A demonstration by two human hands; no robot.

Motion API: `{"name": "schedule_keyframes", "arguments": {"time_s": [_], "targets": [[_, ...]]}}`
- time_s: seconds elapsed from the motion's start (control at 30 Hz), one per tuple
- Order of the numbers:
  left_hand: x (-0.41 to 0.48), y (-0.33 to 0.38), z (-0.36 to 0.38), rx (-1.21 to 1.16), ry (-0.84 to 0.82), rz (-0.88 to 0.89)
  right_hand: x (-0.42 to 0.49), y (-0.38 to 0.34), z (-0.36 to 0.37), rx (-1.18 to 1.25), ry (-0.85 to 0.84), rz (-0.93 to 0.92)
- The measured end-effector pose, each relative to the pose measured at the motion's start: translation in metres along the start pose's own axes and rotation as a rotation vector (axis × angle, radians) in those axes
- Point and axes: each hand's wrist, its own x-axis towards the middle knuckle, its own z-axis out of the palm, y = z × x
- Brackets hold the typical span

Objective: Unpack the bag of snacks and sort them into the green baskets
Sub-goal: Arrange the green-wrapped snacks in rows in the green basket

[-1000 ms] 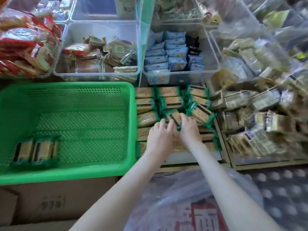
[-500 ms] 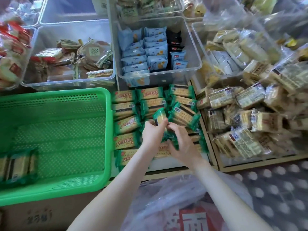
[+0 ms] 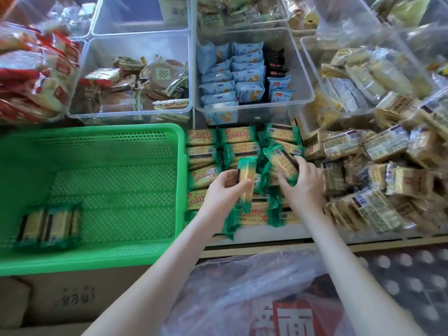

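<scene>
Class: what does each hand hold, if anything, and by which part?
Left hand grips an upright green-wrapped cracker packet round its middle; right hand grips another tilted green cracker packet by its near end.

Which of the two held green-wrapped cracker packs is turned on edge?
The green-wrapped cracker pack in the left hand: it stands on edge, while the right hand holds the other pack broad face up.

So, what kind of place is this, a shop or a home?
Probably a snack shop or its stockroom: clear plastic bins hold sorted wrapped snacks, green-wrapped cracker packs lie in rows, and a green basket sits on a cardboard box.
</scene>
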Motion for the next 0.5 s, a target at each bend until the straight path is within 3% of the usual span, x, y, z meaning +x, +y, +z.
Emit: {"name": "schedule_keyframes", "arguments": {"time_s": [0.1, 0.17, 0.37, 0.5], "targets": [[-0.02, 0.0, -0.028, -0.072, -0.023, 0.06, -0.037, -0.061, -0.016, 0.581, -0.256, 0.149], [-0.032, -0.004, -0.05, -0.073, 0.008, 0.087, -0.062, -0.1, -0.011, 0.751, -0.441, 0.143], [-0.072, -0.02, -0.158, 0.159, 0.338, 0.214, -0.102, -0.207, 0.036, 0.766, -0.685, 0.061], [-0.089, -0.036, -0.244, 0.372, 0.405, 0.235, -0.122, -0.272, 0.092, 0.703, -0.854, 0.089]]}}
